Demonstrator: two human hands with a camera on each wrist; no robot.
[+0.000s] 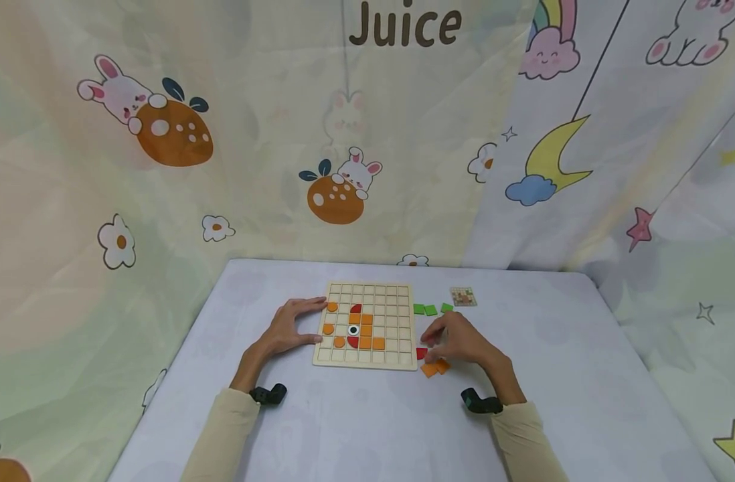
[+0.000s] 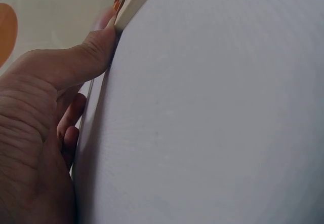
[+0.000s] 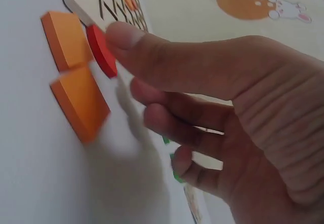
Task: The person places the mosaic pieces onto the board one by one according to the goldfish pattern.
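Note:
A square wooden grid board (image 1: 397,328) lies on the table. My left hand (image 1: 286,325) rests along its left edge, thumb and fingers spread and touching the rim. Orange squares (image 1: 366,331), orange discs (image 1: 328,329), two red curved pieces (image 1: 356,308) and a black-and-white eye disc (image 1: 353,330) sit on the grid. To the right of the board, my right hand (image 1: 460,338) hovers with bent fingers apart from the thumb. Its thumb tip is by a loose red curved piece (image 3: 102,51); whether they touch I cannot tell. Nothing shows between the fingers.
Two loose orange squares (image 3: 81,102) lie below the red piece, close to the board's lower right corner. Three green squares (image 1: 430,310) lie right of the board, farther back. Behind them is a small patterned card (image 1: 464,296). A printed curtain (image 1: 271,134) hangs behind the table.

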